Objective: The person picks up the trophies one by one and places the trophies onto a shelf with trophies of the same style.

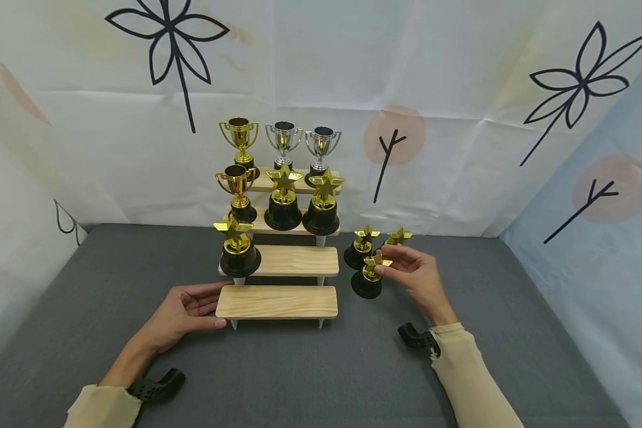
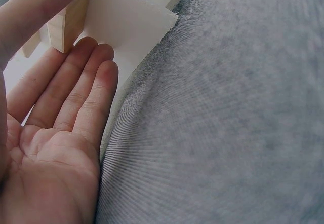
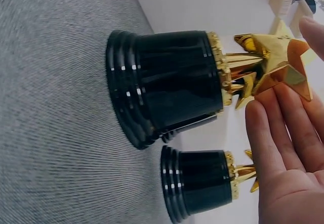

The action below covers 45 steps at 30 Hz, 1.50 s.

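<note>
My right hand [image 1: 413, 279] has its thumb and fingers about the gold star of a star trophy [image 1: 367, 282] with a black base. In the right wrist view the star trophy [image 3: 172, 77] is large; I cannot tell whether its base is fully on the cloth. Two more star trophies, one at back left [image 1: 358, 252] and one partly hidden by my fingers [image 1: 399, 235], stand close by. My left hand [image 1: 179, 312] rests at the left end of a stepped wooden stand [image 1: 278, 302]; its extended fingers [image 2: 83, 79] lie beside the white side support [image 2: 124, 26].
The top step carries a gold cup [image 1: 239, 135] and two silver cups [image 1: 283, 139]. One step lower are a bronze-coloured cup [image 1: 236, 181] and two star trophies [image 1: 283, 208]. Another star trophy [image 1: 239, 255] sits left on the third step. Grey cloth [image 1: 310, 380] covers the table; a printed curtain [image 1: 449, 178] hangs behind.
</note>
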### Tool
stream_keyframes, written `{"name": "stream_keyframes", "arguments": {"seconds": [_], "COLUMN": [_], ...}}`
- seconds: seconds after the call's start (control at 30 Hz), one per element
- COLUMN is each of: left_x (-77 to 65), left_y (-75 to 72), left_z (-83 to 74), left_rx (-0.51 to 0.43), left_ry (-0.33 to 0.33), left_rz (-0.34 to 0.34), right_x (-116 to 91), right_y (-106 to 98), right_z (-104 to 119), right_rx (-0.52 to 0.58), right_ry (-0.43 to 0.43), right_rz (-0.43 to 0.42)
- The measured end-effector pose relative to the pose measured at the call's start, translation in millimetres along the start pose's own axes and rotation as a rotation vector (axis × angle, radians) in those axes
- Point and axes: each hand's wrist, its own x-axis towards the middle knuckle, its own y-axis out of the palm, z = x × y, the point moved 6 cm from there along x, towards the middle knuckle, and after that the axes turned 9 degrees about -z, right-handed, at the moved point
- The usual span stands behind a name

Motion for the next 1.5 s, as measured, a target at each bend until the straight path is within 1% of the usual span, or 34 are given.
{"name": "stream_keyframes", "arguments": {"seconds": [0.37,0.6,0.97,1.2,1.5], "left_x": [-0.1,-0.3,-0.7,-0.4,-0.4], "left_y": [0.3,-0.3,-0.9,-0.3,-0.8], "left_z": [-0.5,0.2,0.8,-0.2,-1.5], "left_rx": [-0.002,-0.009,0.003,0.003,0.018], "left_ry": [-0.009,0.001,0.001,-0.004,-0.001], "left_rz": [-0.001,0.004,-0.006,-0.008,-0.024], "right_x": [0,0,0,-2,-6], "right_y": [3,5,4,3,3], "right_z": [-12,-15,-13,-3,27], "right_rx": [-0.023,0.006,-0.024,-0.045,-0.046], "right_ry": [0.034,0.042,0.032,0.009,-0.030], "right_rz": [0.025,0.013,-0.012,-0.020,-0.041]}}
